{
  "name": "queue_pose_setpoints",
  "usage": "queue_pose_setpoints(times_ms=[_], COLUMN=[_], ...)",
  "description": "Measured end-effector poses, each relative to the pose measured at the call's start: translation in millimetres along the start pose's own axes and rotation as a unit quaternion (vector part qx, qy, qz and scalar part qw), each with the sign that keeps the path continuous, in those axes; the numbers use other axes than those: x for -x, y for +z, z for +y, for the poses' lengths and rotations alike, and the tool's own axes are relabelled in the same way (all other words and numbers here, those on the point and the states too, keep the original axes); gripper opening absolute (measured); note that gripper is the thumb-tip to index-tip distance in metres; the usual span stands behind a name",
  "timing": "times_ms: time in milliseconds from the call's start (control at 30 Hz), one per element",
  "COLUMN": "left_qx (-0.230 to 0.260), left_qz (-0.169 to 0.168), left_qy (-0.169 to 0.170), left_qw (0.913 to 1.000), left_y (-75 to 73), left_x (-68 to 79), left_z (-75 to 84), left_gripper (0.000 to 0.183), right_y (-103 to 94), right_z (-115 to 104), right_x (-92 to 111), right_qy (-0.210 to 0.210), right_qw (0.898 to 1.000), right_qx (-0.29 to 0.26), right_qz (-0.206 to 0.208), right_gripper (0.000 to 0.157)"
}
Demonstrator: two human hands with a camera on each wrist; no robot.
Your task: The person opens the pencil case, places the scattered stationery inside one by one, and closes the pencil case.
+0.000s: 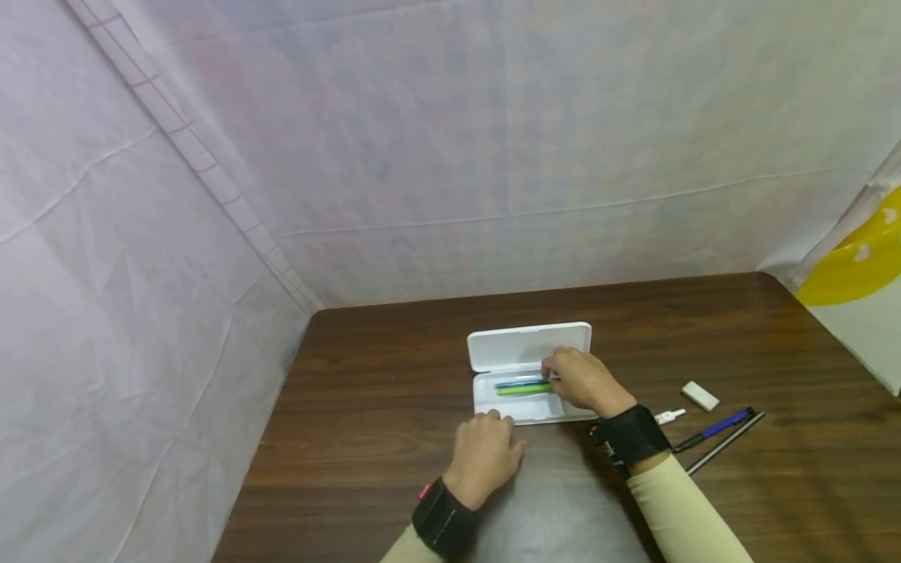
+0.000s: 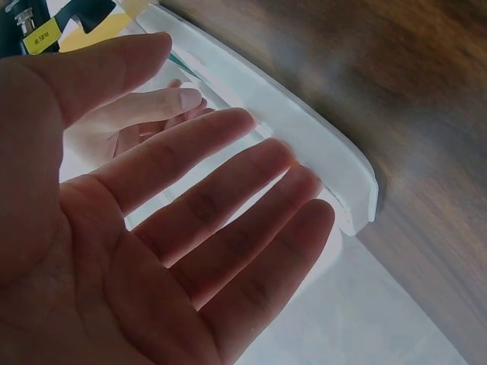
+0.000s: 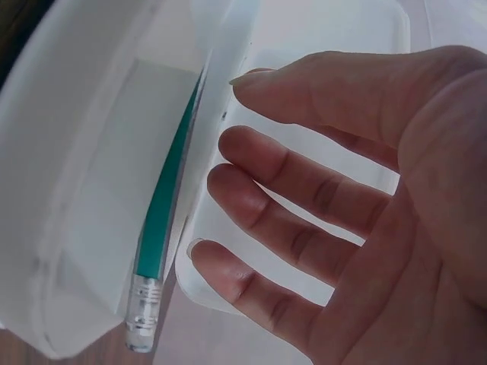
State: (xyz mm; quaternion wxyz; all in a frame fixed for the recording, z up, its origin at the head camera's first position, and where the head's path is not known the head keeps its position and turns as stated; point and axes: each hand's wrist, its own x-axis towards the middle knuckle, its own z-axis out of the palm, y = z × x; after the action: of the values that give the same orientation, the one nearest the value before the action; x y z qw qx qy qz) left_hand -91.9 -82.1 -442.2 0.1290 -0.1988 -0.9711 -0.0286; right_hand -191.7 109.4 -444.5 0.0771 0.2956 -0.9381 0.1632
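Note:
An open white pencil case (image 1: 536, 412) lies on the brown table, its lid (image 1: 496, 349) tilted back at the far side. Green and blue pencils (image 1: 522, 389) lie lengthwise inside it. Over the case's right part is my right hand (image 1: 583, 381). In the right wrist view its loosely bent fingers stand apart from a teal pencil (image 3: 161, 220) with a clear-looking end cap, holding nothing visible. My left hand (image 1: 481, 457) is at the case's front left edge. The left wrist view shows its fingers extended, fingertips at the white rim (image 2: 304, 144); whether they press cannot be seen.
Right of the case lie a white eraser (image 1: 700, 396), a white pen-like item (image 1: 669, 417) partly behind the right wrist, a blue pen (image 1: 725, 424) and a thin dark stick (image 1: 726, 442). White sheeting (image 1: 493, 156) hangs behind the table. A yellow balloon-like object (image 1: 855, 262) is at far right.

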Motion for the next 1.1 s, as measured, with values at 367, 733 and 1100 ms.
queue_pose_setpoints(times_ms=[367,733,1100], left_qx=[-0.001,0.012,0.021], left_qz=[0.010,0.006,0.018], left_qy=[0.009,0.008,0.003], left_qw=[0.9999,0.9999,0.9996], left_y=[0.9,5.4,6.4], left_x=[-1.3,-4.2,-4.5], left_z=[-1.3,-9.0,-19.3], left_gripper=[0.033,0.034,0.033], right_y=[-9.1,-19.7,-25.7], right_z=[7,20,41], right_x=[4,16,32], right_qy=[0.011,0.038,0.049], right_qw=[1.000,0.999,0.999], right_qx=[0.012,0.017,0.014], right_qz=[-0.006,-0.013,-0.009], right_gripper=[0.013,0.012,0.011])
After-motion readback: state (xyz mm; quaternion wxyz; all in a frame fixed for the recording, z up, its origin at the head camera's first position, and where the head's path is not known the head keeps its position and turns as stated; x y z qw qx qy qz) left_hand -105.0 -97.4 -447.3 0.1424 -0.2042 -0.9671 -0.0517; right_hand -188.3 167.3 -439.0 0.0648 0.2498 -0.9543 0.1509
